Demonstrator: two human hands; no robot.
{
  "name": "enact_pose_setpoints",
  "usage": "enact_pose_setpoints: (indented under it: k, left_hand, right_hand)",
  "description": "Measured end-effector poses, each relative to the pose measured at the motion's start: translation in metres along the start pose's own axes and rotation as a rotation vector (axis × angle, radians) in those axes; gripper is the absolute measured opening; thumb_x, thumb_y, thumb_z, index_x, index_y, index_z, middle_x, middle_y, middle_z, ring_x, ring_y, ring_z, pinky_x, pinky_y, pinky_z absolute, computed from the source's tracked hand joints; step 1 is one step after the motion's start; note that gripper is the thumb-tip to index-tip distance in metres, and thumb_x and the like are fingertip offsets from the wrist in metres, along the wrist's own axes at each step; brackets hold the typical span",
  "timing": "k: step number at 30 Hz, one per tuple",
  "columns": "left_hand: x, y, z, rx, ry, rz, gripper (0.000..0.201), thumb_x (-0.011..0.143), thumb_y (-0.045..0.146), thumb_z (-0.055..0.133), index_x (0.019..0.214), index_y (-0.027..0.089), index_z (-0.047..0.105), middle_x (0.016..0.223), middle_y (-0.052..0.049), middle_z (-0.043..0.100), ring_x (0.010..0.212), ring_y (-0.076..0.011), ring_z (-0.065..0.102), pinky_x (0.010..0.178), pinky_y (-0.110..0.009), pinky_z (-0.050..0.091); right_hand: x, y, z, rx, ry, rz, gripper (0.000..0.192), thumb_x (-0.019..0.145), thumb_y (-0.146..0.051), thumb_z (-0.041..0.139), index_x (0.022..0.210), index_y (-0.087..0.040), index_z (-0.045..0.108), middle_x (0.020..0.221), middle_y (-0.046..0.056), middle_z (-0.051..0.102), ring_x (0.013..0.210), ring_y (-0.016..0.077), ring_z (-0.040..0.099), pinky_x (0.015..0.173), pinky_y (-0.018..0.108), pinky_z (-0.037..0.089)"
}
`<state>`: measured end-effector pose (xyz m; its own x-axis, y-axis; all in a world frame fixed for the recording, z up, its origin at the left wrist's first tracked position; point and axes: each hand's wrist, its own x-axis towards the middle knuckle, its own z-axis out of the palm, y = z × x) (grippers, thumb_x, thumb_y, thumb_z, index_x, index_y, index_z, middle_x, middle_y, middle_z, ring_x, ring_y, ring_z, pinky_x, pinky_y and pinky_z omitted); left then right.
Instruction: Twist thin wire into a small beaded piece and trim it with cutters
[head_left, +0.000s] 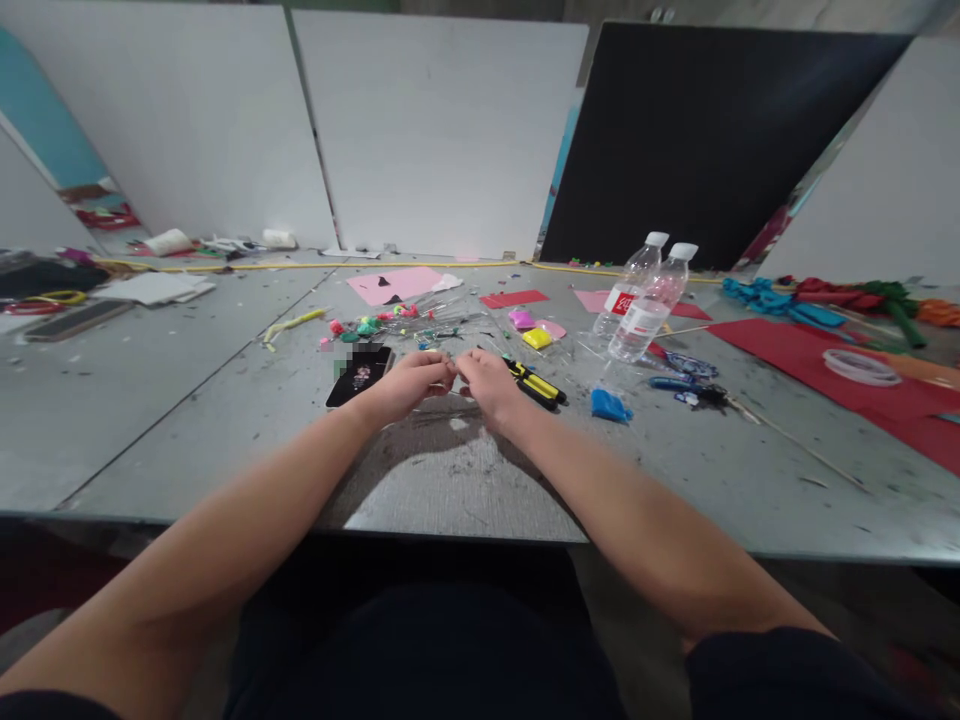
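Note:
My left hand point(416, 382) and my right hand point(487, 385) meet just above the grey table, fingertips pinched together. What lies between the fingers is too small to make out; faint thin strands show just below them. Left of my left hand lies a black phone point(360, 380), its screen partly lit and blurred out. A tool with yellow and black handles point(541, 384) rests beside my right hand, its far end partly hidden. Beyond the hands are small pink and green lumps point(369, 326) among thin clear strands. A blue packet point(610, 405) sits farther right.
Two clear plastic bottles point(651, 312) with white caps stand at the right, near yellow point(537, 338) and purple packets point(520, 319). Red sheets point(787, 365) carry a roll of clear tape point(861, 366). A thin stick point(806, 446) lies nearer. White boards point(442, 130) rise behind.

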<state>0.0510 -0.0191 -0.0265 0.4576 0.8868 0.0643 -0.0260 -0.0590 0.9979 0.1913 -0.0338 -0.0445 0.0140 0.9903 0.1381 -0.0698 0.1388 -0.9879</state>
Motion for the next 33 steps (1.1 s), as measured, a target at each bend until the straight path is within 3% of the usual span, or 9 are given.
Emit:
enact_pose_setpoints:
  k: [7, 16, 26, 33]
  left_hand:
    - [0.000, -0.003, 0.001, 0.122, -0.022, 0.028, 0.015, 0.064, 0.030, 0.070, 0.062, 0.018, 0.061, 0.063, 0.001, 0.056, 0.062, -0.0120, 0.052, 0.063, -0.027, 0.046]
    - [0.001, -0.005, -0.002, 0.217, -0.044, 0.100, 0.010, 0.067, 0.022, 0.065, 0.060, 0.018, 0.060, 0.063, 0.000, 0.058, 0.064, -0.0126, 0.054, 0.065, -0.028, 0.045]
    - [-0.003, 0.007, -0.009, 0.033, 0.030, 0.034, 0.013, 0.063, 0.025, 0.071, 0.067, 0.018, 0.061, 0.068, 0.001, 0.058, 0.068, -0.0127, 0.057, 0.071, -0.030, 0.048]
    - [-0.003, 0.011, -0.010, 0.107, 0.080, 0.139, 0.011, 0.067, 0.023, 0.073, 0.071, 0.018, 0.064, 0.068, 0.002, 0.057, 0.064, -0.0105, 0.052, 0.067, -0.028, 0.043]
  right_hand:
    - [-0.001, -0.001, 0.001, 0.008, 0.037, 0.035, 0.012, 0.062, -0.030, 0.053, 0.059, -0.023, 0.045, 0.055, -0.006, 0.045, 0.058, 0.0114, 0.046, 0.056, 0.024, 0.037]
    - [0.004, 0.008, 0.007, 0.131, -0.011, 0.048, 0.013, 0.062, -0.023, 0.053, 0.059, -0.023, 0.041, 0.052, -0.007, 0.043, 0.053, 0.0107, 0.045, 0.055, 0.025, 0.038]
    - [0.006, 0.004, -0.004, 0.301, -0.109, 0.085, 0.013, 0.061, -0.021, 0.060, 0.074, -0.021, 0.057, 0.062, -0.006, 0.052, 0.065, 0.0107, 0.052, 0.071, 0.028, 0.050]
    - [0.002, -0.001, -0.010, 0.231, -0.127, -0.015, 0.026, 0.057, -0.032, 0.077, 0.076, -0.021, 0.062, 0.071, -0.005, 0.061, 0.071, 0.0115, 0.056, 0.070, 0.028, 0.047]
